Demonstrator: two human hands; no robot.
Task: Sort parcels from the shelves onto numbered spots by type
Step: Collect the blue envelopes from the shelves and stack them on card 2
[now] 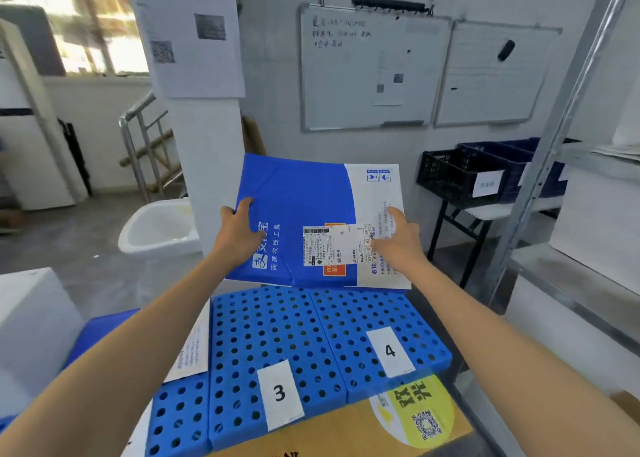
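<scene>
Above pallet (277,335): flat blue-white parcel (311,193), label (332,245) on top, left hand (239,231), right hand (398,241) fingers (382,245) grasping edges

One head-worn wide-angle view faces forward and down, close above the numbered blue platform (270,325) at 6 o'clock, the wall whiteboard (346,85) at 1 o'clock.

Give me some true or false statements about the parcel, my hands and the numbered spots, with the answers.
1. The left hand and right hand both hold the blue and white parcel. True.
2. The parcel covers label 4. False: label 4 is in plain sight.
3. Label 3 lies on a blue perforated platform. True.
4. The crate on the side table is red. False: it is black.
</scene>
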